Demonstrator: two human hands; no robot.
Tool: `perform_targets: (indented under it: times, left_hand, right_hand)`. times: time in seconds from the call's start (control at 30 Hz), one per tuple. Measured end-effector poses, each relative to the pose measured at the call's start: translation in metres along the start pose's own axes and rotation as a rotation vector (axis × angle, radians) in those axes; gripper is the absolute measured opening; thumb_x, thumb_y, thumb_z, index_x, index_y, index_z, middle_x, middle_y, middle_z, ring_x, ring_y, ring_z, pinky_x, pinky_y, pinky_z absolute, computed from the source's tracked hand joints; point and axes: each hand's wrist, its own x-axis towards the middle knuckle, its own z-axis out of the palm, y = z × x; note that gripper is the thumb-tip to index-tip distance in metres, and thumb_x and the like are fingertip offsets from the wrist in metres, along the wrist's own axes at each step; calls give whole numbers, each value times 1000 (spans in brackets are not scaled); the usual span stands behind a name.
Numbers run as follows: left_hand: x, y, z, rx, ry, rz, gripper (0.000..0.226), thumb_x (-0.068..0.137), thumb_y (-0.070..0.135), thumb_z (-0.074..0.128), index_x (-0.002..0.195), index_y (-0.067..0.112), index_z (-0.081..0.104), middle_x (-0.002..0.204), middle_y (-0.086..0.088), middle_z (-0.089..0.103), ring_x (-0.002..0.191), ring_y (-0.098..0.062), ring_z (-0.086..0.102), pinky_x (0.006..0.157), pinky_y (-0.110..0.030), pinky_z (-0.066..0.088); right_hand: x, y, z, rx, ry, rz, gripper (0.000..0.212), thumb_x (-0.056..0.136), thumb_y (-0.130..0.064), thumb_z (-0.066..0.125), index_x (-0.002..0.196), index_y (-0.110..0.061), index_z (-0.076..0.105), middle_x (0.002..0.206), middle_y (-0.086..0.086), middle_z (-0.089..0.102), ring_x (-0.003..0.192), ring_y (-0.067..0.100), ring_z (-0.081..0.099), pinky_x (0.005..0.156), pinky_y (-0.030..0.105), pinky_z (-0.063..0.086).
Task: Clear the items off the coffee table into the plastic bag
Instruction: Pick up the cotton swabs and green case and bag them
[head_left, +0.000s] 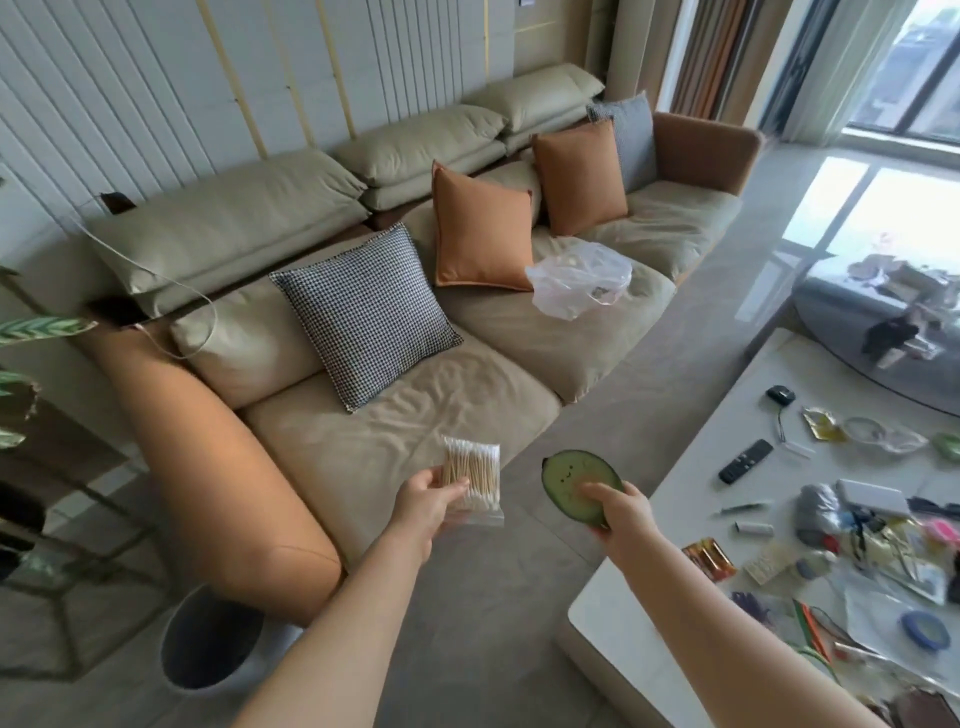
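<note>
Plastic bag (579, 280), clear and crumpled, lies on a seat cushion of the beige sofa (395, 405) in the upper middle of the frame, just in front of an orange cushion (480, 231). Well below it, at lower centre, both forearms reach forward over the grey floor between sofa and coffee table (670, 525). The left hand (426, 501) is turned palm up, its thumb and fingers pinching the lower edge of a clear packet of cotton swabs (472, 480), which stands up from the grip. The right hand (621, 512) sits a little to the right at about the same height, fingers curled behind a flat green avocado-shaped coaster (579, 486) and thumb pressed on its face. The two hands are near each other but apart. The white coffee table fills the lower right, strewn with small items, among them a black remote (745, 461). A checked cushion (366, 317) leans on the sofa at centre left, and a round bin (210, 642) stands on the floor at lower left.
</note>
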Motion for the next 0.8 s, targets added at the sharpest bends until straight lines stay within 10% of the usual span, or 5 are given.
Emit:
perform_targets:
  times: [0.53, 0.8]
  left_hand:
    - [183, 136, -6, 199, -294, -10, 28, 87, -4, 59, 110, 11, 51, 89, -2, 59, 72, -16, 59, 46, -21, 54]
    - [241, 174, 45, 263, -450, -46, 21, 85, -9, 58, 91, 10, 54, 82, -4, 58, 69, -16, 57, 41, -21, 53]
  right_hand:
    - [87, -56, 100, 266, 290, 28, 18, 81, 3, 62, 79, -10, 49, 102, 17, 52, 92, 34, 54, 81, 48, 53]
    - [98, -80, 105, 398, 395, -16, 23, 85, 6, 56, 105, -4, 51, 93, 14, 56, 75, 27, 54, 54, 36, 53]
